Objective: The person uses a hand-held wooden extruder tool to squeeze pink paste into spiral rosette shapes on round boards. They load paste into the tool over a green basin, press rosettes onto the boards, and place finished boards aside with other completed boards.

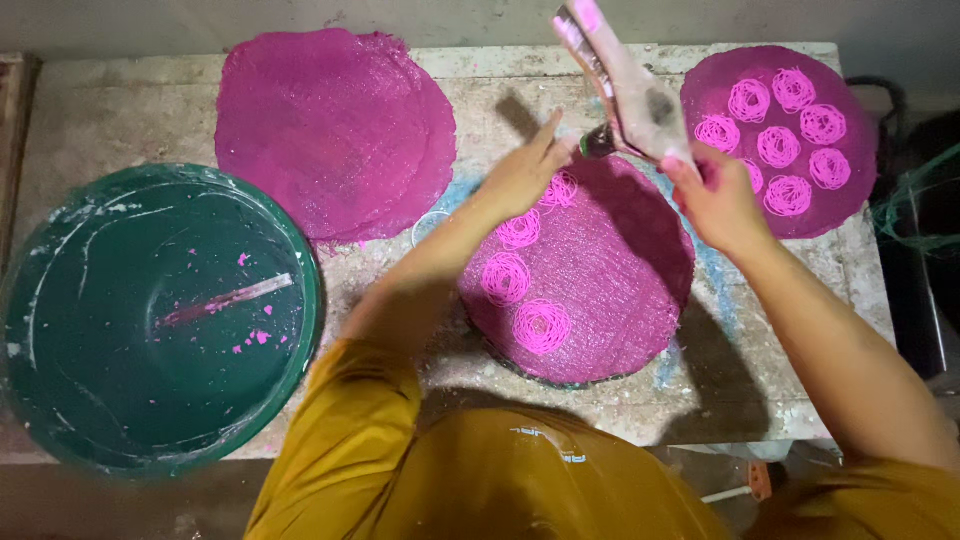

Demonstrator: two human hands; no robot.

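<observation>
A round magenta mat [610,290] lies on the worn table [120,110] in front of me, with several bright pink spiral coils [507,277] on its left part. My right hand [715,200] grips a cloth piping bag [630,90] smeared with pink paste, tilted up and away. My left hand [525,170] pinches the bag's dark nozzle [597,143] just above the mat's top edge.
A second magenta mat [840,70] at the far right carries several pink coils. A bare magenta mat [335,125] lies at the back left. A large green basin [150,320] with pink flecks sits at the left. Dark items stand off the table's right edge.
</observation>
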